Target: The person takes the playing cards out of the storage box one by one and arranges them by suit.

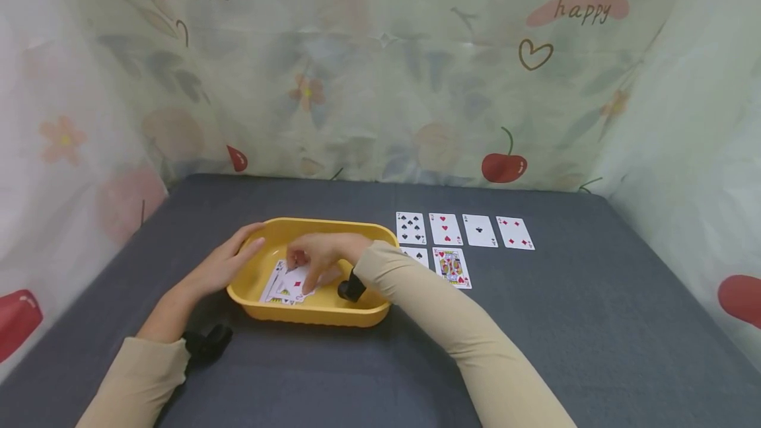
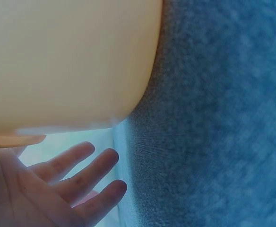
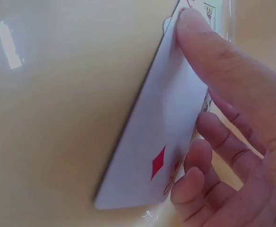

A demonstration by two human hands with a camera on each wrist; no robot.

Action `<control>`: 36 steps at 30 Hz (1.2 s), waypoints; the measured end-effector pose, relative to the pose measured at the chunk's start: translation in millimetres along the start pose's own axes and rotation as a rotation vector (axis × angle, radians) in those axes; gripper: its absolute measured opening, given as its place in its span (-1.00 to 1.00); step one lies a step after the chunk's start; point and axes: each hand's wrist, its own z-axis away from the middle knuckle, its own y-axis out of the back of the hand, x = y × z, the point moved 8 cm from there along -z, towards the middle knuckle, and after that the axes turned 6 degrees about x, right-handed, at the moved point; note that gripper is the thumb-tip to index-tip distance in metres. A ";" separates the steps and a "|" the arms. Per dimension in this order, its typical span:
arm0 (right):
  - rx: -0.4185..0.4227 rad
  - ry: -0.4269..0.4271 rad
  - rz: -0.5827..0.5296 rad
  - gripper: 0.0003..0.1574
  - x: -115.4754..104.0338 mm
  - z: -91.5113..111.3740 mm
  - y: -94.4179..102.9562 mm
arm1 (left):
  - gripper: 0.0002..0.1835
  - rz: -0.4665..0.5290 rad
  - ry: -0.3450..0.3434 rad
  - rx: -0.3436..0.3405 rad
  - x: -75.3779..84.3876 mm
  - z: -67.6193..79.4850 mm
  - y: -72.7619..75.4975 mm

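The right hand (image 1: 318, 253) was down inside the yellow tray (image 1: 321, 317), pinching a diamond card (image 3: 147, 142) between the thumb on one edge and the curled fingers at the other. That card was tilted in the grip, over the tray's floor, above other cards (image 1: 272, 283) lying there; a king's corner letter and strips of court-card picture showed beneath it. The left hand (image 1: 221, 266) was open at the tray's left rim, its thumb over the edge and three fingers stretched out, slightly spread, outside the wall (the left wrist view caught these well, beside the tray's pale, blurred side). The tray stood on a dark grey tablecloth (image 1: 333, 375). To its right lay face-up cards, with a spade card (image 1: 411, 228), a three of hearts (image 1: 446, 229), an ace of clubs (image 1: 480, 231) and a four of diamonds (image 1: 515, 233) side by side in the far row. In the nearer row, a second spade card (image 1: 419, 255), partly hidden by the tray and the right arm, lay beside a king of hearts (image 1: 453, 267). Both arms wore beige sleeves (image 1: 446, 322), and a curtain (image 1: 380, 84) printed with cherries and flowers hung behind.
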 end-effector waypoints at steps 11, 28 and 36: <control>0.017 -0.030 -0.013 -0.69 7.5 4.9 6.5 | -0.35 -0.017 0.019 0.000 -0.9 -0.7 -1.3; 0.083 -0.012 -0.193 -0.82 10.6 48.1 44.1 | -0.36 -0.026 0.002 0.013 -2.1 -0.8 -0.3; 0.228 -0.068 -0.276 -0.67 22.6 72.3 65.5 | -0.35 -0.031 0.006 0.013 -1.7 -1.4 -0.5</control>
